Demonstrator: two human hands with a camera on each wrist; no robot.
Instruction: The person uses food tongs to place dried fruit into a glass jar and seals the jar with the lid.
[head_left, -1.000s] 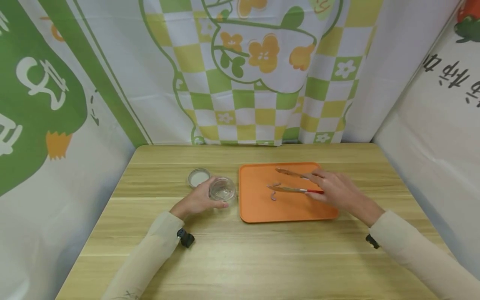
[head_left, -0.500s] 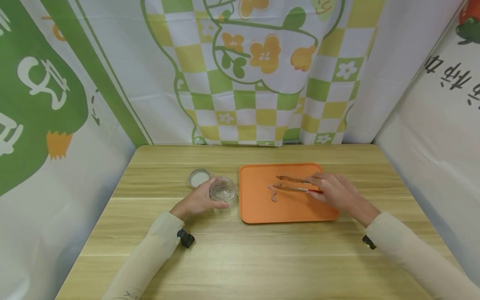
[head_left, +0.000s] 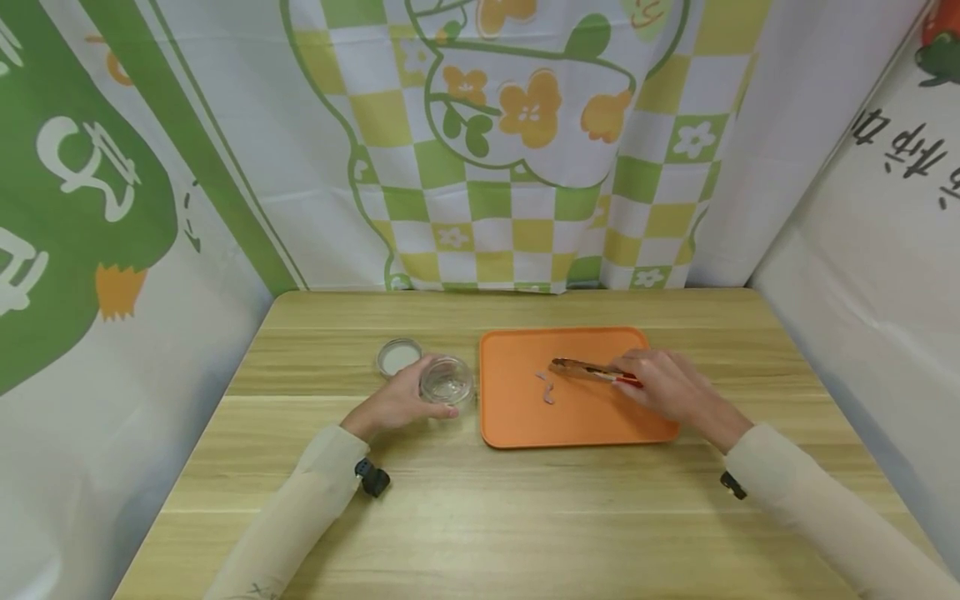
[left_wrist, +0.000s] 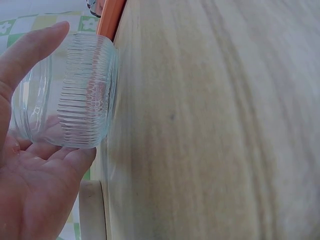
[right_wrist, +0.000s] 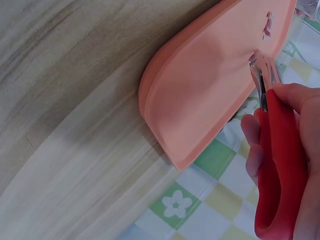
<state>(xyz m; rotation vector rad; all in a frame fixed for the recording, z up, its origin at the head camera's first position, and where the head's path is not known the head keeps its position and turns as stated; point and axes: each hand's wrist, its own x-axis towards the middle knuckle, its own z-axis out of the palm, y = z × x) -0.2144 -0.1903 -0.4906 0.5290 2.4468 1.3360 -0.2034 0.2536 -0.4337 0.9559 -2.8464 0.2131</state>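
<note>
Tongs (head_left: 596, 372), arms close together, are gripped by the right hand (head_left: 667, 386), tips over the tray (head_left: 525, 427) at 1 o'clock from small bits (head_left: 548, 394). The left hand (head_left: 397, 401) wraps a jar (head_left: 447, 381) at the tray's 9 o'clock; a lid (head_left: 397, 357) lies at the jar's 10. Wooden table (head_left: 525, 517), printed curtain (head_left: 495, 208) at 12. Whether the tips pinch anything is too small to tell
</note>
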